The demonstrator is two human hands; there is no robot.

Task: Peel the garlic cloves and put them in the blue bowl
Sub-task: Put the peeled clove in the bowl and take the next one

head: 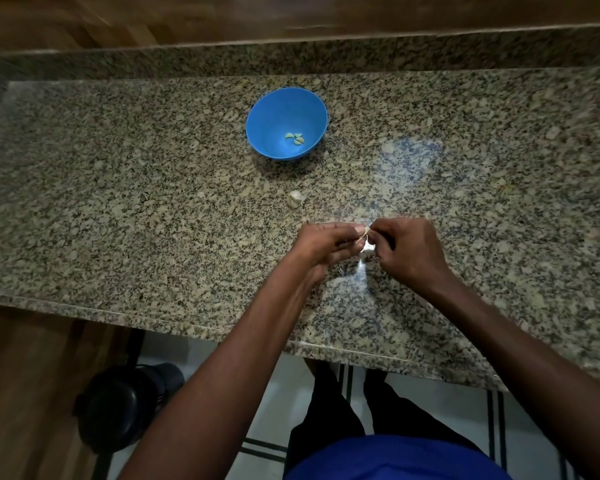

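**Peeling garlic over the granite counter**

Lowest in the frame were the person's dark trousers and a blue shirt hem, with a black round thing (125, 407) on the floor at lower left, tucked under the counter's near edge. That edge ran diagonally from middle left down to lower right, and both forearms crossed it.

Just past the edge, around the middle of the frame, the left hand (321, 244) and right hand (407, 252) met fingertip to fingertip. Both had fingers curled in, pinching a small garlic clove (365, 233) between them, a thin strip of skin trailing off it. Some pale bits of peel (364, 263) lay on the granite counter (118, 220) right under the hands.

A bit further up, slightly left of the hands, sat a leftover chunk of garlic (295, 199), well apart from any edge. Bare stone spread wide to both sides of it.

Further still, upper middle, was the blue bowl (286, 124) with a few peeled cloves (296, 137) in the bottom. Behind it the counter ended at a granite upstand below wood panelling.
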